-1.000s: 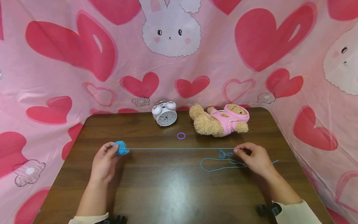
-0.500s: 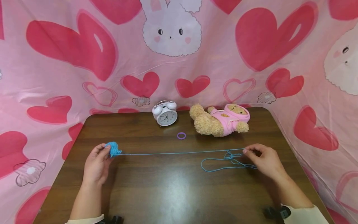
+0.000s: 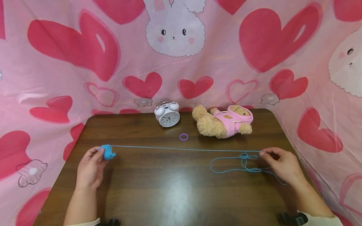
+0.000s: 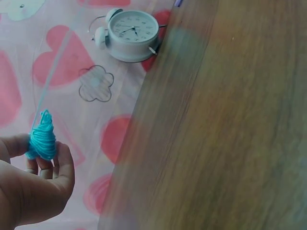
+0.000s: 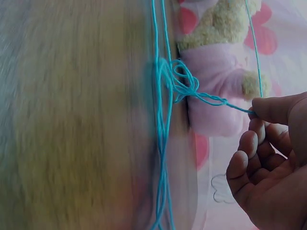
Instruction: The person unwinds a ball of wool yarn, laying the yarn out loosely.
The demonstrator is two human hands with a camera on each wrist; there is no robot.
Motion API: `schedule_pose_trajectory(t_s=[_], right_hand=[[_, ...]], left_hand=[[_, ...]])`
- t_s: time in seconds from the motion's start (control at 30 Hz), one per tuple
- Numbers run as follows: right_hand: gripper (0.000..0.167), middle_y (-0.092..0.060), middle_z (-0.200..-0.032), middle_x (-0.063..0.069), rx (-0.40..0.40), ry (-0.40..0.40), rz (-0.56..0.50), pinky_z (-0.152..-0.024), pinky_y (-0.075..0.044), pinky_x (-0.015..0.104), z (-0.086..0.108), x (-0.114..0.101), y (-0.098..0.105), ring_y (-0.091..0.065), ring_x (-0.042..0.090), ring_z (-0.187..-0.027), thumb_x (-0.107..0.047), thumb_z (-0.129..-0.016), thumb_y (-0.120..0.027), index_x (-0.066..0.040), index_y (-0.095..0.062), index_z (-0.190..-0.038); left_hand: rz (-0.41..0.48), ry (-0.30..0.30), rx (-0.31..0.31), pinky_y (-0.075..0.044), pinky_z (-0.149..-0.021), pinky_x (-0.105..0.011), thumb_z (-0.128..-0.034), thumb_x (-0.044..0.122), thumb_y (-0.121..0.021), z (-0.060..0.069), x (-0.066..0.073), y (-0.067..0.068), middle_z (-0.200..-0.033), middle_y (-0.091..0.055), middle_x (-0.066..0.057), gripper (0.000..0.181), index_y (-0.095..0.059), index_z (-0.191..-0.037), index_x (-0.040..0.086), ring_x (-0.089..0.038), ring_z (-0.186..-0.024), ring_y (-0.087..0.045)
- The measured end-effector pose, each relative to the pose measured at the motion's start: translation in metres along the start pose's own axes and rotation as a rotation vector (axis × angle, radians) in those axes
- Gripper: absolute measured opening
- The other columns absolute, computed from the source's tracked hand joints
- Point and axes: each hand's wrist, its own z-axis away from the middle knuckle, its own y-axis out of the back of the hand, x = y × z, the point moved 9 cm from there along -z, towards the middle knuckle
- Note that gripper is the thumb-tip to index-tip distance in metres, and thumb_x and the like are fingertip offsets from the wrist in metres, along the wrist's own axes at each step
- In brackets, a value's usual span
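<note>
One taut blue strand (image 3: pixel 183 149) stretches across the wooden table (image 3: pixel 169 194). At left, the left hand (image 3: pixel 90 171) pinches a small blue yarn bundle (image 3: pixel 108 152); at right, the right hand (image 3: pixel 282 164) pinches the strand beside loose loops (image 3: pixel 244 164). Farther back are a purple ring (image 3: pixel 183 140), a white alarm clock (image 3: pixel 168 119) and a teddy bear (image 3: pixel 209 125) in pink.
</note>
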Motion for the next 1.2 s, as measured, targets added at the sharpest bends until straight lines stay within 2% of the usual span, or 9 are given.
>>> schedule_pose_trajectory(t_s=[0.33,0.57,0.73,0.9,1.07,1.2], right_hand=[[0.022,-0.077,-0.086,0.002,0.030,-0.026,0.015,-0.059,-0.041,0.019,0.006,0.028,0.013,-0.052,-0.006,-0.071,-0.030,-0.095,-0.077,-0.009,-0.079,-0.100],[0.023,-0.075,-0.081,-0.002,0.040,-0.038,0.000,-0.059,-0.040,0.019,0.009,0.035,0.021,-0.051,-0.008,-0.070,-0.029,-0.096,-0.076,-0.007,-0.078,-0.100],[0.024,-0.075,-0.079,0.000,0.063,-0.031,0.010,-0.058,-0.040,0.019,0.010,0.039,0.025,-0.051,-0.009,-0.068,-0.028,-0.095,-0.076,-0.005,-0.078,-0.099],[0.027,-0.075,-0.080,-0.005,0.051,-0.058,0.007,-0.061,-0.041,0.018,0.012,0.046,0.027,-0.050,-0.011,-0.070,-0.032,-0.096,-0.074,-0.006,-0.078,-0.100],[0.028,-0.072,-0.079,-0.013,0.049,-0.074,-0.003,-0.062,-0.041,0.017,0.013,0.052,0.030,-0.050,-0.013,-0.072,-0.032,-0.097,-0.073,-0.005,-0.078,-0.102],[0.029,-0.072,-0.080,-0.012,0.046,-0.084,0.003,-0.063,-0.041,0.018,0.014,0.058,0.032,-0.049,-0.013,-0.072,-0.032,-0.097,-0.073,-0.004,-0.078,-0.102]], left_hand=[[-0.010,-0.003,0.036,-0.056,-0.074,-0.024,-0.1033,0.007,-0.062,0.000,0.003,0.009,-0.097,-0.066,0.000,0.007,-0.057,-0.107,0.010,-0.013,-0.082,-0.068],[0.001,0.006,0.058,-0.060,-0.076,-0.027,-0.1026,0.007,-0.063,0.000,0.002,0.011,-0.102,-0.063,-0.001,0.011,-0.056,-0.110,0.010,-0.014,-0.083,-0.066],[-0.021,0.006,0.095,-0.058,-0.068,-0.023,-0.1014,0.006,-0.065,-0.001,0.001,0.015,-0.105,-0.061,0.001,0.016,-0.054,-0.112,0.011,-0.012,-0.078,-0.064],[-0.024,-0.002,0.113,-0.058,-0.069,-0.023,-0.1013,0.006,-0.065,-0.002,0.001,0.019,-0.103,-0.063,0.000,0.017,-0.053,-0.113,0.011,-0.012,-0.080,-0.065],[-0.014,-0.013,0.148,-0.052,-0.068,-0.020,-0.1017,0.005,-0.064,-0.002,0.003,0.027,-0.098,-0.067,0.001,0.015,-0.054,-0.111,0.011,-0.012,-0.080,-0.066],[0.016,-0.018,0.177,-0.053,-0.067,-0.022,-0.1011,0.004,-0.065,-0.001,0.006,0.032,-0.098,-0.066,0.000,0.015,-0.054,-0.110,0.011,-0.014,-0.078,-0.067]])
